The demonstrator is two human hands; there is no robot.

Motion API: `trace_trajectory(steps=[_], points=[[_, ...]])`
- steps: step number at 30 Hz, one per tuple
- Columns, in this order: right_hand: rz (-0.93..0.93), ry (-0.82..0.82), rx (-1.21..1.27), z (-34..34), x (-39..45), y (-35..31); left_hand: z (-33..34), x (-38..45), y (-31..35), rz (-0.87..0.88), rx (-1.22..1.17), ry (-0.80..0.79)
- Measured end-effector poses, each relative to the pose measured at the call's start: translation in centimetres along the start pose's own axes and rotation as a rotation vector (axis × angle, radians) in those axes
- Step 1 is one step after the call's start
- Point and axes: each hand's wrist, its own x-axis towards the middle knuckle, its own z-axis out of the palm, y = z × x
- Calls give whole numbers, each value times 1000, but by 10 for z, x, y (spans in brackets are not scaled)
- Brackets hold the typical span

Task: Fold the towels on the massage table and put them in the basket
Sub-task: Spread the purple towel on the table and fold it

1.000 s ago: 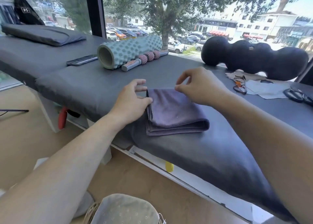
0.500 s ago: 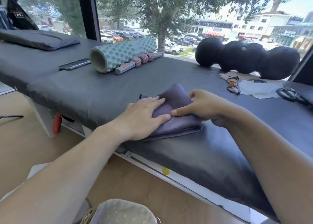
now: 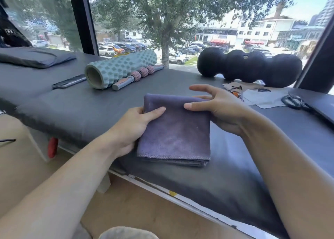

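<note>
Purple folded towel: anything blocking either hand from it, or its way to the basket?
Nothing blocks the hands: the left hand already grips the purple folded microfibre towel at its left edge, and the right hand holds its right side, thumb on top. The basket cannot be identified in the head view, so that path cannot be judged.

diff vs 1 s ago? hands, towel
Both hands have taken hold of the folded towel: left hand grips its left edge, right hand its right, after pressing it flat. It looks raised at the far edge. Roller and table unchanged.
</note>
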Motion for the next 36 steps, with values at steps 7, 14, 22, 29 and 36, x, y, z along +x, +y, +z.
trace_trajectory(steps=[7,14,22,29,36], points=[[202,-176,1,-1,3,26,-10,10,-6,4,-110,-31],[-93,-61,-228,-5,7,34,-43,11,-10,369,361,-62],[-111,-66,-268,-5,4,37,-55,3,-14,331,381,-214],[28,-141,-226,-9,7,36,-51,-5,-15,360,583,-261],[6,-127,-392,-15,3,21,-37,-16,-4,297,585,-241]])
